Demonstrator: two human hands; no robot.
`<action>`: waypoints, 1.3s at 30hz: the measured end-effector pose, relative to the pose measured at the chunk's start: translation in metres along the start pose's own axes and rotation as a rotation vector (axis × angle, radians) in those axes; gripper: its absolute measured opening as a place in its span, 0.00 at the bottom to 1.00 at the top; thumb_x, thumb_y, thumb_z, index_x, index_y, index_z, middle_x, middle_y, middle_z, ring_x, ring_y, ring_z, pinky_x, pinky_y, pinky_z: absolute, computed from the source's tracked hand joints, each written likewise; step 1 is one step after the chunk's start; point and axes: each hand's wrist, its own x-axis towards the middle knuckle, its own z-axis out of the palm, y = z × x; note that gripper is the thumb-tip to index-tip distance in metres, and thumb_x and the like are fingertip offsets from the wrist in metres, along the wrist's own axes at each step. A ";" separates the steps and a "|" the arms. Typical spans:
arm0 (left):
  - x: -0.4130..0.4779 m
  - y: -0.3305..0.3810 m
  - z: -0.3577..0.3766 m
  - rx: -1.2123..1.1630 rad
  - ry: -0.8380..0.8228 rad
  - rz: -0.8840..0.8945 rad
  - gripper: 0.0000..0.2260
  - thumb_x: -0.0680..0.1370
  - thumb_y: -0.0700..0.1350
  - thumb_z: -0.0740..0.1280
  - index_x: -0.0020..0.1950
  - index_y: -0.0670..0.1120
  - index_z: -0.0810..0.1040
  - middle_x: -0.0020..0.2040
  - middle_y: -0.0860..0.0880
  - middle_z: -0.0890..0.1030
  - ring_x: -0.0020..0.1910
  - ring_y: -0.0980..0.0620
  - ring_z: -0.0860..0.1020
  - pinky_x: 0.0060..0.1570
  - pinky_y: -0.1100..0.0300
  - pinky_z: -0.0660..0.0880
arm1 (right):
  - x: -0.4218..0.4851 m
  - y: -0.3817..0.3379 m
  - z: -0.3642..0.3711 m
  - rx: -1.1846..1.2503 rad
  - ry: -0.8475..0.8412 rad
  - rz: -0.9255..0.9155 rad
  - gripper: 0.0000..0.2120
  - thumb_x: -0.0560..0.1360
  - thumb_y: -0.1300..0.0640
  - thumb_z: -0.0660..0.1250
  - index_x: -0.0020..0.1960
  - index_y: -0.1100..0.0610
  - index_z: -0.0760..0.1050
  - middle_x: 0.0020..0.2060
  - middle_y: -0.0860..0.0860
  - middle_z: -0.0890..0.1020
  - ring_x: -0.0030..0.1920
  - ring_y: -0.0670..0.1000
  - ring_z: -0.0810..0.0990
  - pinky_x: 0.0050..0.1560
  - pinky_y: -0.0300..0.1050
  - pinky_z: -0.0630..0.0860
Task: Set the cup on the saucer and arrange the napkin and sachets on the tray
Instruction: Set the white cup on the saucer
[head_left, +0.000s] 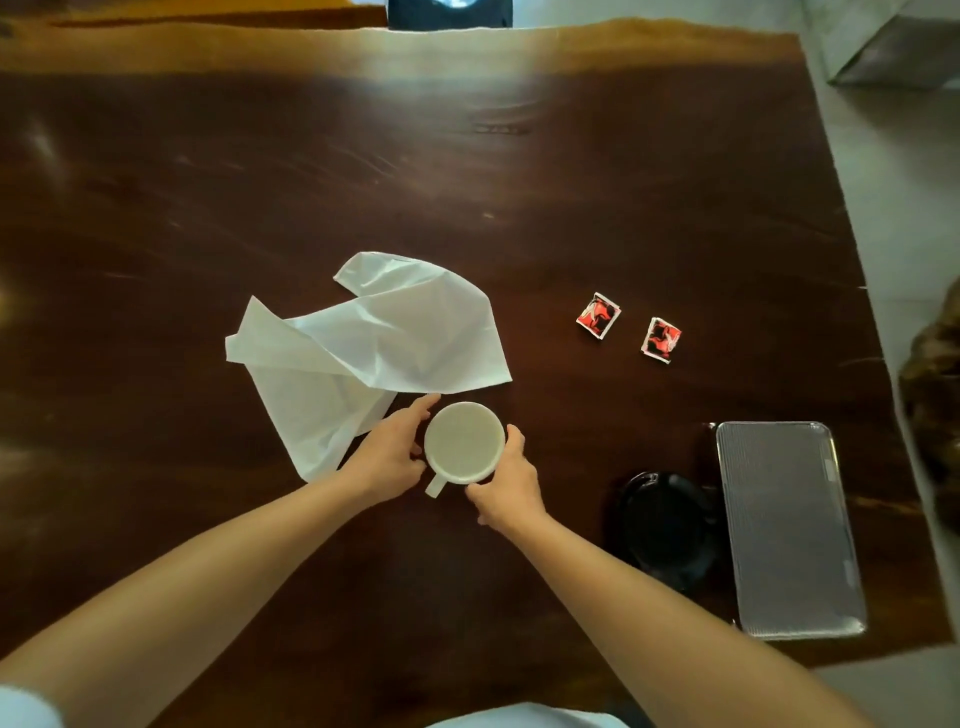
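Both hands are clasped on the cup (464, 441). The left hand (389, 452) curls round its left side, forefinger lying along the far rim. The right hand (506, 483) curls round its right side. The cup is white and upright, mouth to the ceiling, and its handle (435, 488) points back toward the person, between the two wrists. Inside it I see only a pale, even surface; whether that is liquid or the bare bottom I cannot tell. Nor can I tell whether the base rests on the wood or hangs just above it.

Just beyond the left hand lies the napkin (374, 343), white, crumpled and half unfolded, with one corner trailing down beside that hand's knuckles. Off to the right, well apart from the cup, the left sachet (598, 315) and the right sachet (661, 339) lie flat, near each other but apart, both red, black and white. Nearer the person on the right sits the black saucer (667, 525), its dark face showing whole. Just beside it is the silver tray (784, 530), rectangular with rounded corners, its ribbed floor showing from rim to rim. I cannot tell whether saucer and tray touch.

All of this sits on a dark, glossy wooden table (467, 182) with a lighter far edge catching the light. A pale floor (904, 218) runs past its right side, and a grey block (898, 52) stands in the far right corner.
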 end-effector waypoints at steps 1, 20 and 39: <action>0.001 0.001 0.001 -0.001 -0.017 0.020 0.43 0.72 0.32 0.70 0.81 0.54 0.56 0.72 0.48 0.73 0.54 0.51 0.81 0.53 0.58 0.78 | 0.002 0.000 0.001 -0.004 -0.012 -0.008 0.51 0.68 0.63 0.74 0.77 0.40 0.45 0.61 0.54 0.74 0.55 0.59 0.82 0.49 0.60 0.83; -0.030 0.038 0.038 -0.124 0.067 0.083 0.38 0.68 0.40 0.80 0.74 0.49 0.66 0.62 0.51 0.78 0.61 0.52 0.77 0.59 0.58 0.75 | -0.016 0.025 -0.033 0.037 -0.015 -0.146 0.31 0.72 0.57 0.71 0.69 0.45 0.60 0.53 0.51 0.76 0.49 0.52 0.80 0.42 0.52 0.85; -0.047 0.162 0.130 -0.104 0.017 0.173 0.42 0.64 0.44 0.83 0.73 0.47 0.65 0.62 0.50 0.77 0.59 0.52 0.78 0.52 0.63 0.77 | -0.054 0.136 -0.145 0.045 0.139 -0.304 0.43 0.62 0.51 0.83 0.68 0.46 0.61 0.57 0.49 0.76 0.56 0.49 0.78 0.48 0.44 0.81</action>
